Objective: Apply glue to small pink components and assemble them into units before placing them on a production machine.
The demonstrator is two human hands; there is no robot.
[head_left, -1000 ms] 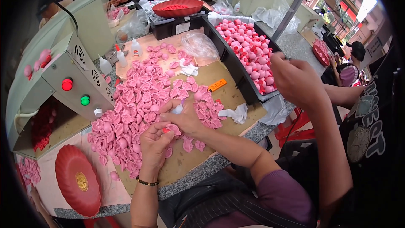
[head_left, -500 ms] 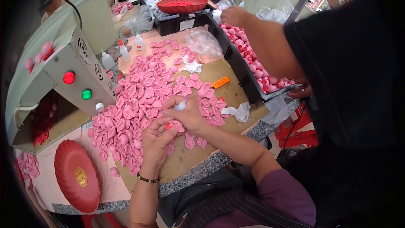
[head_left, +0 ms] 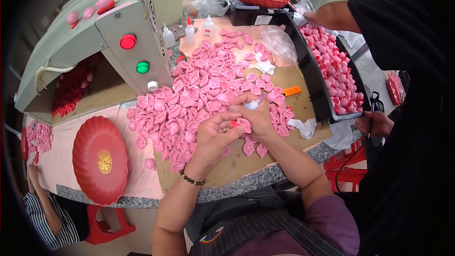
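Note:
Both my hands meet above the near edge of a pile of pink petal-shaped pieces [head_left: 189, 95]. My left hand [head_left: 215, 135] is closed in a pinch on a small pink piece [head_left: 243, 125] that has a red part [head_left: 234, 123] at its side. My right hand [head_left: 260, 121] is wrapped around a small white squeeze bottle [head_left: 252, 105] with a purple tip pointing up and away. Its lower fingers lie against the pink piece, though whether they also grip it I cannot tell.
A black crate [head_left: 327, 109] of pink and red pieces stands right, with a co-worker's hand [head_left: 377, 124] at its near end. Left are a grey machine [head_left: 121, 66] and a red scalloped tray [head_left: 100, 161]. Several squeeze bottles [head_left: 189, 33], an orange box cutter [head_left: 292, 91] and crumpled tissue [head_left: 303, 127] lie around.
The view has swung left, so the table sits further right and higher in it. The co-worker's upper body has shifted away to the right. My hands keep the same hold.

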